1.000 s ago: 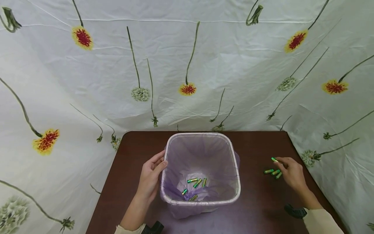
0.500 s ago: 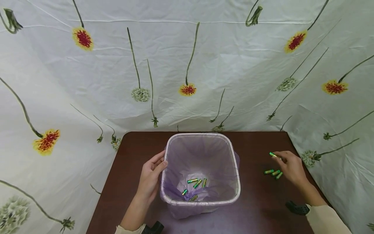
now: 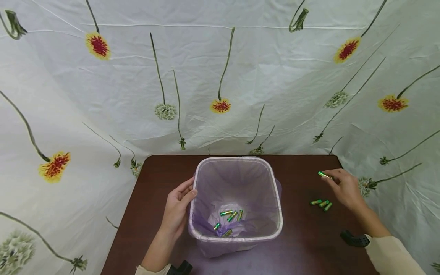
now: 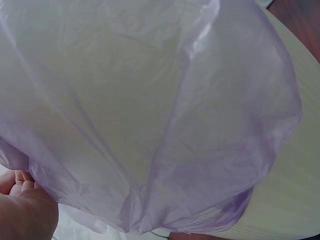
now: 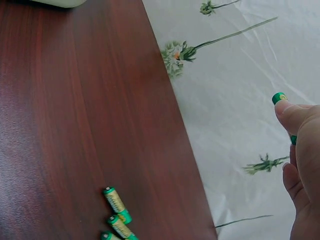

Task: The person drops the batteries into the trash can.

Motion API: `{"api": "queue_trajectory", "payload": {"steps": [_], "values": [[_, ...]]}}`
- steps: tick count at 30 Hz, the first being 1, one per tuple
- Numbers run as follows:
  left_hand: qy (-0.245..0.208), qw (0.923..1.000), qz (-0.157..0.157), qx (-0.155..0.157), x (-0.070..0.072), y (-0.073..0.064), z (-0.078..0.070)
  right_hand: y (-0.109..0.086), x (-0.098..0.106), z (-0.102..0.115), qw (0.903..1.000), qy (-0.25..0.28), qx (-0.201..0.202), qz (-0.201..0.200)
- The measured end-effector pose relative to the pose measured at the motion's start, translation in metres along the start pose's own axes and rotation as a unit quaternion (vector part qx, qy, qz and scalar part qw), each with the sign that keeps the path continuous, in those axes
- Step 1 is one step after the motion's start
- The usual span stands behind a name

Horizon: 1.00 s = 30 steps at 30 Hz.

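A white trash bin [image 3: 240,244] lined with a thin purple plastic bag [image 3: 237,175] stands mid-table, with several green-and-gold batteries [image 3: 232,216] lying at its bottom. My left hand [image 3: 176,210] grips the bin's left edge, thumb at the rim; in the left wrist view, the bag [image 4: 150,100] fills most of the picture, beside part of that hand [image 4: 30,205]. Between thumb and fingers, my right hand [image 3: 345,188] pinches one battery [image 3: 325,175] above the table's right side. Three loose batteries [image 3: 323,203] lie on the table below it, also partly seen in the right wrist view.
The dark brown table [image 3: 299,168] has its right edge close under the right hand. White cloth [image 3: 275,76] printed with flowers hangs behind and at both sides. A black strap-like device [image 3: 354,239] sits at the right wrist, another [image 3: 180,267] at the left.
My right hand has risen away from the loose batteries toward the table's far right, carrying the pinched battery. The left hand and the bin have stayed put.
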<state>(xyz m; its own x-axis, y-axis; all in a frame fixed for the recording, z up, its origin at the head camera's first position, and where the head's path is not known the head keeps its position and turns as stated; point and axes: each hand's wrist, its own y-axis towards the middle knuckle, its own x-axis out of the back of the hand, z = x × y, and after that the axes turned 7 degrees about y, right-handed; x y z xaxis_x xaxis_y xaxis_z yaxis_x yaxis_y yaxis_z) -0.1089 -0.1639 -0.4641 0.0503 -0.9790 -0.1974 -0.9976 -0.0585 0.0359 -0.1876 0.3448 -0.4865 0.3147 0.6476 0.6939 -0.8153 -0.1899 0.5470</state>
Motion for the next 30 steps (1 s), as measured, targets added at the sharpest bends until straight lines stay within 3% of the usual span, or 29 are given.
{"api": "queue_trajectory", "payload": {"steps": [12,30], "values": [[0.003,1.0000,0.001,-0.003,0.001,0.000,0.000,0.018,0.008,0.014,0.9997,-0.005,0.018,0.016],[0.007,1.0000,0.001,-0.002,0.002,0.001,0.001,0.043,0.016,0.034,0.9986,-0.001,0.052,0.010]]}}
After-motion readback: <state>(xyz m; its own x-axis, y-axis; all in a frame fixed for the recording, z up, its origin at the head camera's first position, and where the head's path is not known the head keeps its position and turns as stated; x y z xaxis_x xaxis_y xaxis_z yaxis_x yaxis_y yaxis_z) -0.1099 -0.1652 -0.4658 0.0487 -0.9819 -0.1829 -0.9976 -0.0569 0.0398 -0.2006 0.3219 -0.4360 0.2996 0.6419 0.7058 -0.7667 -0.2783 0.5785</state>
